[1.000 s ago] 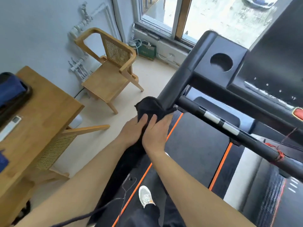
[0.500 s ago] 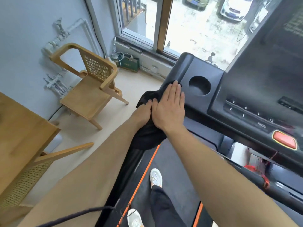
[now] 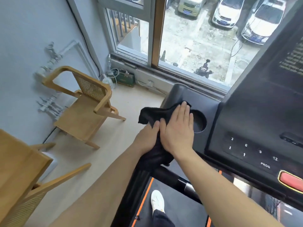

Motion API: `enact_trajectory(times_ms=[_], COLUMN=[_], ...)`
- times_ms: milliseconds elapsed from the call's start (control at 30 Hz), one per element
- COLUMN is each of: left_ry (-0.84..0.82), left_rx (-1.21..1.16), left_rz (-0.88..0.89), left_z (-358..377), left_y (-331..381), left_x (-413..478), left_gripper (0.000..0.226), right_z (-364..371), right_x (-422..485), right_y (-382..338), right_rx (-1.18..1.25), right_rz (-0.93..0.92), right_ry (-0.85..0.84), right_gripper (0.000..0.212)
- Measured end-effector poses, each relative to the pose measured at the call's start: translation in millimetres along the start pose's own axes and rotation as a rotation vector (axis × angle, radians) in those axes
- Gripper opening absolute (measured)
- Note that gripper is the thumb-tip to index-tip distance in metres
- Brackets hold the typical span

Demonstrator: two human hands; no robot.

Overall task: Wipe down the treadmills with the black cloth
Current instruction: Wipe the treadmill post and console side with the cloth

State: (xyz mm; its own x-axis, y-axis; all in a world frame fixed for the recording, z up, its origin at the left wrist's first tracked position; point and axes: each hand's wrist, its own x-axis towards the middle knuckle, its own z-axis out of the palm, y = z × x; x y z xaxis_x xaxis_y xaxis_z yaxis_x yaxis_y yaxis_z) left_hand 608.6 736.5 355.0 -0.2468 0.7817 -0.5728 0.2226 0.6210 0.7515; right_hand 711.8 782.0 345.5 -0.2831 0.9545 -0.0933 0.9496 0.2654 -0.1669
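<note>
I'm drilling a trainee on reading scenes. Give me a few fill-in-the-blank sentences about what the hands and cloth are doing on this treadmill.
1. The right hand presses the cloth with its fingers ____.
2. Just right of that hand, the console has a round ____.
3. The cloth is coloured ____.
4. The left hand lies ____ the right hand.

Missing words: flat; cup holder; black; beside
</note>
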Motion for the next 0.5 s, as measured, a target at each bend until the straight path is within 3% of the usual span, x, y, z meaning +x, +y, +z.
enact_trajectory(times_ms=[200,300,500], left_ry=[0.058,0.04,-0.036], left_rx=[0.042,0.021,0.092], left_rz=[-0.054,-0.004,0.021], left_z=[8,12,10], left_y=[52,86,123], left_x=[77,123,163], left_gripper=[0.066,0.062,0.044], right_z=[-13,-22,-47], right_x=[88,136,175], right_y=[16,26,34], right_rx=[0.031,-0.005,-0.012], right_rz=[0.038,0.059,0.04], right_ry=[0.008,0.035,-0.185], right_gripper=[0.077,0.061,0.054])
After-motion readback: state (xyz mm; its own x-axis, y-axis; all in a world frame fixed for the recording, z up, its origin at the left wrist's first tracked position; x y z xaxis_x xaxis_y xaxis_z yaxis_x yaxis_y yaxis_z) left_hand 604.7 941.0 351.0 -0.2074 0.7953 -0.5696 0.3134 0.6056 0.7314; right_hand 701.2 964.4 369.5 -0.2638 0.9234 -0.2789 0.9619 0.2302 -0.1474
